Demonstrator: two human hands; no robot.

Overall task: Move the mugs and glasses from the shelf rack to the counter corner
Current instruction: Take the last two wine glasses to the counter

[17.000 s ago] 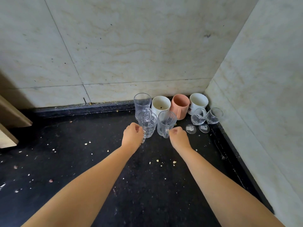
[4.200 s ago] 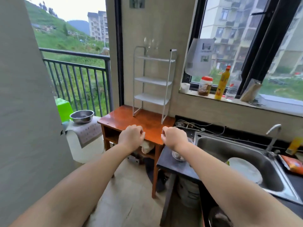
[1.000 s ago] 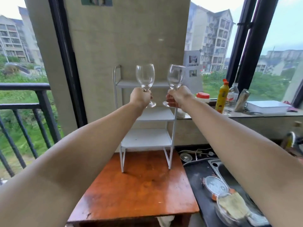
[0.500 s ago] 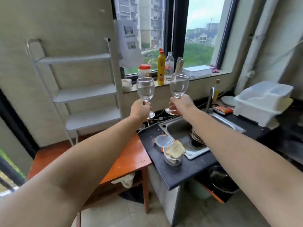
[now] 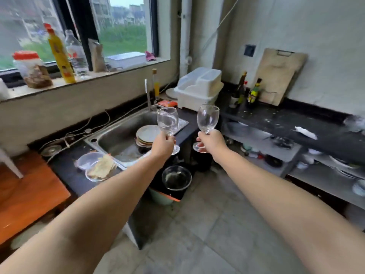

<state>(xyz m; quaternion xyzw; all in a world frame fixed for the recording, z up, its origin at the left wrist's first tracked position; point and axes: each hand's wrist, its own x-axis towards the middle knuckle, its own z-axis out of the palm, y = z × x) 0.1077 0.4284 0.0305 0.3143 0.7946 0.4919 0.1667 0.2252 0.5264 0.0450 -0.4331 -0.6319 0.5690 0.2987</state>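
Glass stems gripped, my hands swing both wine glasses off the rack, past the sink at ten o'clock, bound for the table corner.

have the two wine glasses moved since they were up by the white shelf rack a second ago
Yes. Both wine glasses, held by the left hand and right hand, are now carried rightward, past the sink; the rack is out of view.

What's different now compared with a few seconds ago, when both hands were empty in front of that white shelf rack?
Each hand has taken a wine glass off the rack's top shelf: left hand grips the left wine glass, right hand the right wine glass. The person has turned right, so the rack is out of view. Both glasses remain upright, held by their stems.
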